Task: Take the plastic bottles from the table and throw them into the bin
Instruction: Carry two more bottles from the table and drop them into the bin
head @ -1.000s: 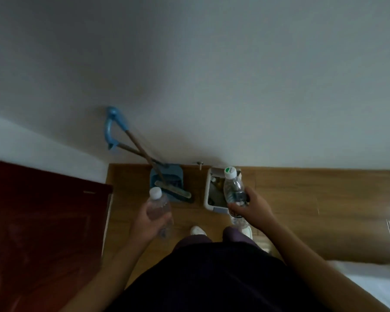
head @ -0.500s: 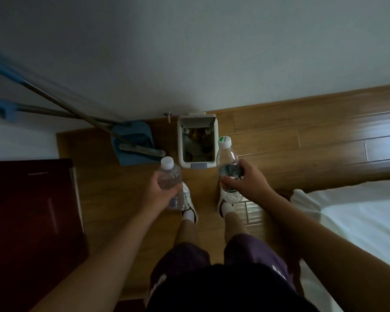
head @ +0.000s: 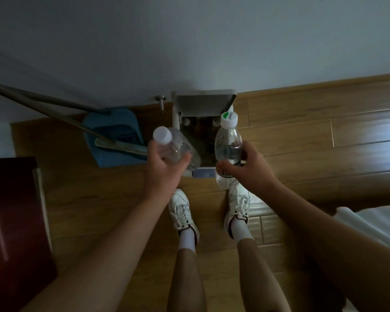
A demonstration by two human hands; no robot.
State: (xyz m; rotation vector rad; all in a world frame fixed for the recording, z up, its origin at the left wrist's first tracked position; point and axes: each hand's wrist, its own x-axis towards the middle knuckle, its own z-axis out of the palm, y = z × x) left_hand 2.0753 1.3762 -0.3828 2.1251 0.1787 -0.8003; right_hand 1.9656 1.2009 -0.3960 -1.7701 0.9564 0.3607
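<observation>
Since a second ago you have stepped up to the bin (head: 178,122), and its lid now stands open at 12 o'clock. Your left hand (head: 161,168) has its grip wrapped around the white-capped bottle (head: 176,148), tilted over the bin's near edge; your right hand (head: 249,168) clasps the green-capped bottle (head: 227,140), upright at 1 o'clock. Carrying looks done; both drops remain

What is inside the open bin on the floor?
The bin has its lid up; inside are dark, unclear shapes. Both bottles, left and right, cover much of the opening.
</observation>
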